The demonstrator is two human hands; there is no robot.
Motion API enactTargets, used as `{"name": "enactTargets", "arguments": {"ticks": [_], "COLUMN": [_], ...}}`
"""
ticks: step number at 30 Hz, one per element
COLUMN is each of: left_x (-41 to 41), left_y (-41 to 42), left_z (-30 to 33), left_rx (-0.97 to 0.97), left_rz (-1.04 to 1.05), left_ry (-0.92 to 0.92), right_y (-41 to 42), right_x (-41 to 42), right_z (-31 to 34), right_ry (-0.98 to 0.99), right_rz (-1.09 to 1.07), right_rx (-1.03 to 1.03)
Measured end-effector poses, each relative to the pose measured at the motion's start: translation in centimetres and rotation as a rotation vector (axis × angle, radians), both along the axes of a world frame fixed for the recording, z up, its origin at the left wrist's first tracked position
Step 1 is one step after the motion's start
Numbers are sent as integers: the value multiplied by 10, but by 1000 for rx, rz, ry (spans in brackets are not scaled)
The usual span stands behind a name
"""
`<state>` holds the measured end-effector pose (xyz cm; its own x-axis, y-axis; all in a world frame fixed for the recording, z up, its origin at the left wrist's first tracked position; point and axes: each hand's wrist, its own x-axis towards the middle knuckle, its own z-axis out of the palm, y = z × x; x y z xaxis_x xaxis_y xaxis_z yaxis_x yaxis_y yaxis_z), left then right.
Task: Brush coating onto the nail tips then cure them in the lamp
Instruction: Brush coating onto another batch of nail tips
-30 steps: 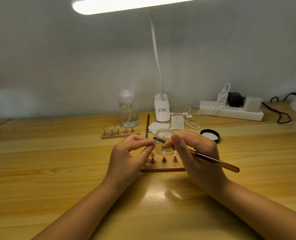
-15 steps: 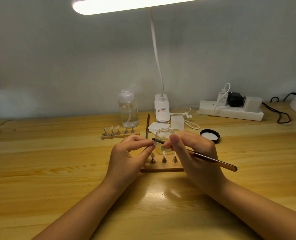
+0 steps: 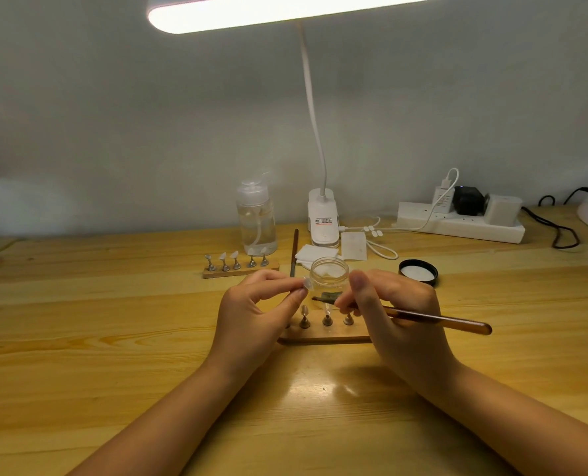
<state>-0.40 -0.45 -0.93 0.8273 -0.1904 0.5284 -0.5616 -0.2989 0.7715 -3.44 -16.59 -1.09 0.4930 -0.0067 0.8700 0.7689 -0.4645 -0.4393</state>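
A clear nail tip [image 3: 305,282] is pinched in the left hand [image 3: 251,316], raised above the wooden stand [image 3: 323,334] on the bench [image 3: 114,338]. The brush [image 3: 433,319] is clamped in the right hand [image 3: 399,321]; its bristle end appears just below the nail tip, before the open jar [image 3: 329,273].

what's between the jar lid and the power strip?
Head view: only bare wooden desk between the black jar lid and the white power strip; the white cable loops further left.
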Motion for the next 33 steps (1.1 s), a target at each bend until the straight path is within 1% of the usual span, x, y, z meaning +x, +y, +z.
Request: {"name": "enactTargets", "arguments": {"ticks": [4, 11, 18, 26, 33], "left_x": [1, 1, 1, 2, 1], "left_y": [-2, -3, -1, -1, -2], "left_z": [1, 1, 0, 0, 2], "left_rx": [-4, -7, -5, 1, -2], "left_rz": [4, -3, 2, -1, -16], "left_ry": [3, 10, 16, 9, 9], "right_y": [2, 6, 6, 2, 9], "right_x": [0, 2, 4, -5, -1], "right_z": [1, 3, 2, -1, 3], "right_ry": [11, -27, 12, 118, 94], "right_rz": [-9, -36, -44, 32, 13], "right_rx": [62, 8, 14, 106, 182]}}
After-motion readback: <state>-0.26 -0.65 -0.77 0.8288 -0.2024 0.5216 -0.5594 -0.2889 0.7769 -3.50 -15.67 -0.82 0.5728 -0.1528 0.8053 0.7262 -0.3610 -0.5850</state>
